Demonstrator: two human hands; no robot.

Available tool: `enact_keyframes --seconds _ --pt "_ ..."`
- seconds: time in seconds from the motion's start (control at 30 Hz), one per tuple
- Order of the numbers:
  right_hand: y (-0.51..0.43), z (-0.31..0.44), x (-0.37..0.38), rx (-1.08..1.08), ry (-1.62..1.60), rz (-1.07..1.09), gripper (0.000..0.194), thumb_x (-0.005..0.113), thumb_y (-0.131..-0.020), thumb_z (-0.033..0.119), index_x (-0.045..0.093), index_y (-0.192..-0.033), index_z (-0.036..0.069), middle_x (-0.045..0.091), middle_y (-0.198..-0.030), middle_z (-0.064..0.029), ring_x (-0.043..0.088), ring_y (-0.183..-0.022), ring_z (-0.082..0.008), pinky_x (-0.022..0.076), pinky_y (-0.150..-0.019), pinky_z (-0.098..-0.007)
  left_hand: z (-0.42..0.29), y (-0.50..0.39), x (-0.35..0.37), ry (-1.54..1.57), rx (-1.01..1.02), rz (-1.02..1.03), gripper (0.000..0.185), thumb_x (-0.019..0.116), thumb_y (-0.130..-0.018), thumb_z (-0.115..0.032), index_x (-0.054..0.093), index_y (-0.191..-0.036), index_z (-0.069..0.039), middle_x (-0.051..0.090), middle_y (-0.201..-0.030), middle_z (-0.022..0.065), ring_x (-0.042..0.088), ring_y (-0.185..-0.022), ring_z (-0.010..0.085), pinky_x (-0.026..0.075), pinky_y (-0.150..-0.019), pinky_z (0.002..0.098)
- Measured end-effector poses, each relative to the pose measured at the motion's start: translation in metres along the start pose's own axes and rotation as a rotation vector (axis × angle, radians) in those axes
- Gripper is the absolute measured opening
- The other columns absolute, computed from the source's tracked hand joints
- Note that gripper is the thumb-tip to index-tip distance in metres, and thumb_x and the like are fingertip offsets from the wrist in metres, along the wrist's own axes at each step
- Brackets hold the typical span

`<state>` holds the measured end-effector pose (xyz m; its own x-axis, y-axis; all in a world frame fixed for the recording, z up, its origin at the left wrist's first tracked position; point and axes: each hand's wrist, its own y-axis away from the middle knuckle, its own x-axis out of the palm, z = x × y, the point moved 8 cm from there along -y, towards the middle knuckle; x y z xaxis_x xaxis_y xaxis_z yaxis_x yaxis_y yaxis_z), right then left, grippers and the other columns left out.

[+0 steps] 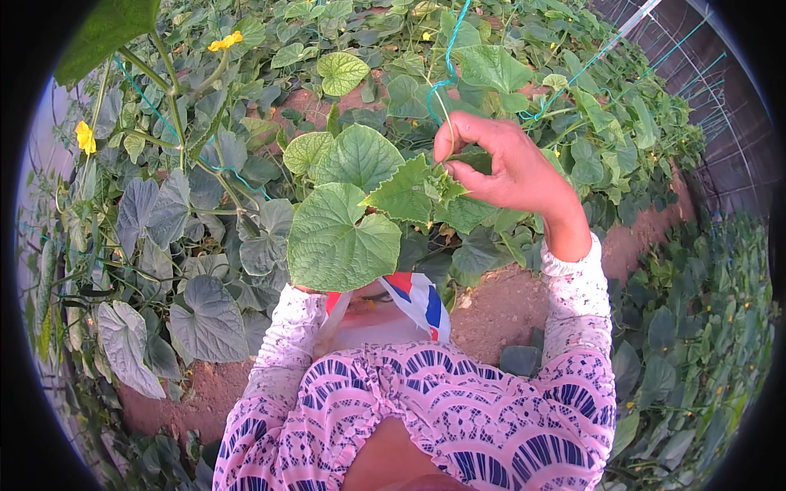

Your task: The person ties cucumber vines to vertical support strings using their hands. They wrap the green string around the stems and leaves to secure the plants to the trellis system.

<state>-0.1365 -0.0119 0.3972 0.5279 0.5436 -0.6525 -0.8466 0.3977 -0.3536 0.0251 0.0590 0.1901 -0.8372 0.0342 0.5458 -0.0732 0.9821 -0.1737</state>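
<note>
My right hand [506, 159] pinches a thin pale tendril [452, 126] between thumb and forefinger, just above the growing tip [439, 184] of a cucumber vine. Turquoise twine [453, 55] comes down from above to the same fingers; whether they also grip it cannot be told. Broad cucumber leaves [344, 242] spread to the left of that tip. Behind the lowest leaf, only a sliver of my left hand [309, 289] shows at the sleeve cuff, so its fingers are hidden.
A red, white and blue plastic bag [424, 301] is at my waist. On the left, a tall vine with yellow flowers [85, 137] stands close, and a cucumber [46, 279] hangs farther out. Bare soil [500, 310] shows between rows. More twine [589, 64] slants across the upper right.
</note>
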Motion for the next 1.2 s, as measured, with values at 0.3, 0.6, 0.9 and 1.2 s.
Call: enact_keyframes --seconds 0.3,0.6,0.9,1.2 --pt "-0.002 -0.011 0.006 -0.011 -0.121 -0.168 0.017 0.061 -0.082 0.009 0.058 -0.097 0.002 0.065 -0.084 -0.0056 0.064 -0.080 -0.0160 0.0494 -0.076 -0.0303 -0.009 0.006 0.003 -0.068 0.040 -0.029 0.027 0.063 -0.090 -0.013 0.056 -0.113 -0.001 0.061 -0.108 0.0080 0.059 -0.094 0.0149 0.050 -0.086 0.0288" --pt "-0.020 -0.015 -0.044 -0.167 -0.323 -0.562 0.077 0.072 -0.083 0.045 0.041 -0.139 0.000 0.066 -0.104 -0.0099 0.061 -0.101 -0.0202 0.0421 -0.100 -0.0379 -0.012 0.014 0.019 -0.225 0.041 -0.018 0.026 0.063 -0.090 -0.013 0.057 -0.113 -0.001 0.061 -0.108 0.0085 0.059 -0.093 0.0148 0.050 -0.086 0.0285" --pt "0.020 -0.083 -0.050 -0.215 -1.320 -0.311 0.041 0.060 -0.095 0.030 0.052 -0.122 -0.001 0.039 -0.067 0.0043 0.033 -0.051 -0.0024 0.0312 -0.051 -0.0206 0.007 0.003 -0.010 0.200 -0.168 0.113 0.030 0.053 -0.096 -0.025 0.055 -0.116 -0.002 0.058 -0.115 0.0133 0.060 -0.103 0.0210 0.051 -0.092 0.0317" --pt "0.222 -0.184 -0.058 0.167 -0.924 -1.096 0.016 0.058 -0.097 0.018 0.057 -0.104 0.004 0.048 -0.076 -0.0002 0.036 -0.056 -0.0047 0.0288 -0.050 -0.0203 0.033 -0.032 -0.092 -0.313 0.035 -0.129 0.027 0.060 -0.091 -0.013 0.056 -0.116 -0.003 0.063 -0.106 0.0062 0.061 -0.095 0.0166 0.051 -0.084 0.0301"
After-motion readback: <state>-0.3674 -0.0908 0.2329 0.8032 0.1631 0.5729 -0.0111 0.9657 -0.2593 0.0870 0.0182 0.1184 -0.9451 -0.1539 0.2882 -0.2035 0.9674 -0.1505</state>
